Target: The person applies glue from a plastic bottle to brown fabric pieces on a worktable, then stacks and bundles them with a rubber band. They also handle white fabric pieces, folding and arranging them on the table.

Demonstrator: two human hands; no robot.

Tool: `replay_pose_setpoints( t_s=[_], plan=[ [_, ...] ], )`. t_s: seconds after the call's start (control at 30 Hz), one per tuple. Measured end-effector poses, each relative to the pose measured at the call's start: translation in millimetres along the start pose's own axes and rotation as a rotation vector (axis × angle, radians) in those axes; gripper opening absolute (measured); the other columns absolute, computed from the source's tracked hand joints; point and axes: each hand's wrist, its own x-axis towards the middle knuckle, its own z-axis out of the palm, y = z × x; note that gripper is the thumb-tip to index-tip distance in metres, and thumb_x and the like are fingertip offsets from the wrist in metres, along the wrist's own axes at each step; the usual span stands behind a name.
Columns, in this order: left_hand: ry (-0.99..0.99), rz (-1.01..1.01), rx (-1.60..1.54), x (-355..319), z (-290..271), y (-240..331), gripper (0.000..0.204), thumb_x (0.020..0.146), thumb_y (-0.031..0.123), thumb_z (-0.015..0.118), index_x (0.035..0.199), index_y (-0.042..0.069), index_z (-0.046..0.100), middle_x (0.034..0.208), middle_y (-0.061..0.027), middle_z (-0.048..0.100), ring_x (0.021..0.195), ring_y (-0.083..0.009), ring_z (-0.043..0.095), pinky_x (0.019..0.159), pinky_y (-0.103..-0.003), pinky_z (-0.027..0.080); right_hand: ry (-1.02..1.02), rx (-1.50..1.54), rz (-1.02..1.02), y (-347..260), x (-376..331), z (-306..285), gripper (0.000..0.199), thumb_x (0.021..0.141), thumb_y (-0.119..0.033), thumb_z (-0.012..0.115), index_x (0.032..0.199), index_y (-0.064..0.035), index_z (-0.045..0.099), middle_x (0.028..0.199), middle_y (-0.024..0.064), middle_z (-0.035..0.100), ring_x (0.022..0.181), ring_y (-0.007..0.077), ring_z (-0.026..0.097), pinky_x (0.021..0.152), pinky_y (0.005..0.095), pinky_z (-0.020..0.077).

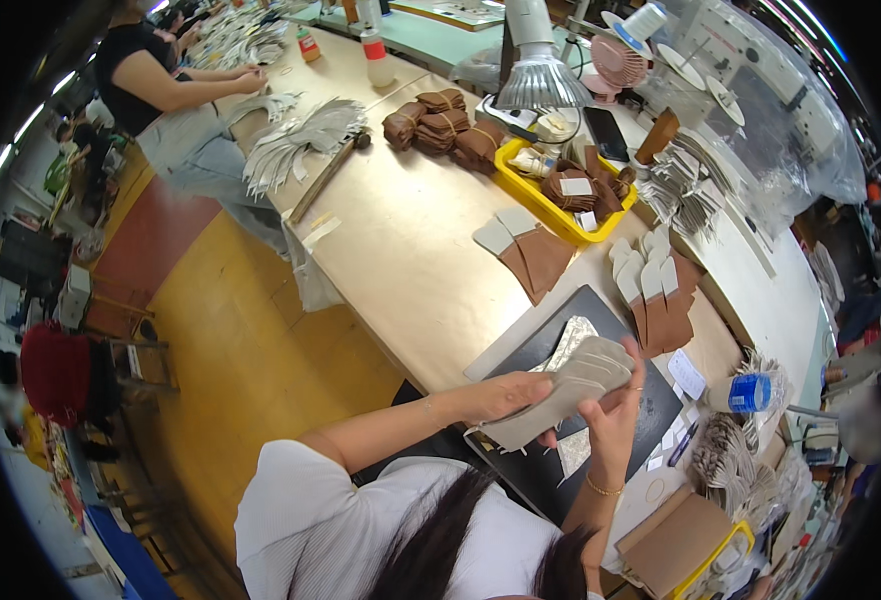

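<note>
Both my hands are closed on a stack of grey-beige cut pieces (564, 397), thin and curved like leather or fabric panels. My left hand (501, 395) grips its left side, and my right hand (616, 410) has the right side between thumb and fingers. The stack is tilted above a black board (651, 455) on the table. Under it on the board lie a pale patterned piece (574, 333) and another pale piece (574, 455), partly hidden by the stack and my hands.
Brown pieces with pale ends (651, 290) lie fanned beyond the board. A yellow basket (589, 236) holds brown bundles under a lamp (541, 85). More brown bundles (443, 125) sit farther back. A blue-lidded jar (746, 393) stands at right. A co-worker (161, 90) is at the far left.
</note>
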Motion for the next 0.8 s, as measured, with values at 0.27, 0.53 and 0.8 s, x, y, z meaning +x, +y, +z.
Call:
replay_pose_setpoints(
  t_s=[0.27, 0.53, 0.8],
  plan=[
    [-0.086, 0.063, 0.406, 23.0, 3.1, -22.4, 0.054, 0.096, 0.052, 0.048, 0.115, 0.002, 0.056, 0.103, -0.0057, 0.062, 0.088, -0.0149, 0.061, 0.076, -0.027, 0.049, 0.146, -0.034, 0.079, 0.9, -47.9, -45.8, 0.047, 0.082, -0.018, 0.075, 0.119, 0.005, 0.057, 0.118, 0.0103, 0.061, 0.103, 0.0175, 0.058, 0.092, 0.0325, 0.0463],
    [0.618, 0.189, 1.22, 25.2, -12.4, -15.1, 0.057, 0.09, 0.042, 0.061, 0.13, 0.003, 0.049, 0.12, -0.0207, 0.052, 0.113, -0.0364, 0.05, 0.097, -0.042, 0.04, 0.51, 0.044, -0.048, -29.9, -77.1, -123.9, 0.066, 0.083, -0.018, 0.073, 0.135, 0.0013, 0.038, 0.117, 0.0097, 0.058, 0.102, 0.0181, 0.057, 0.089, 0.0312, 0.0474],
    [0.727, 0.122, 1.663, 57.2, 5.7, -60.5, 0.09, 0.081, 0.055, 0.063, 0.148, 0.009, 0.026, 0.122, -0.0252, 0.046, 0.099, -0.0355, 0.048, 0.083, -0.044, 0.039, 0.377, 0.113, 0.304, 38.1, -68.9, -95.9, 0.069, 0.084, -0.008, 0.071, 0.14, -0.0056, 0.03, 0.117, 0.0096, 0.059, 0.098, 0.0166, 0.06, 0.079, 0.0274, 0.0504]
  ],
)
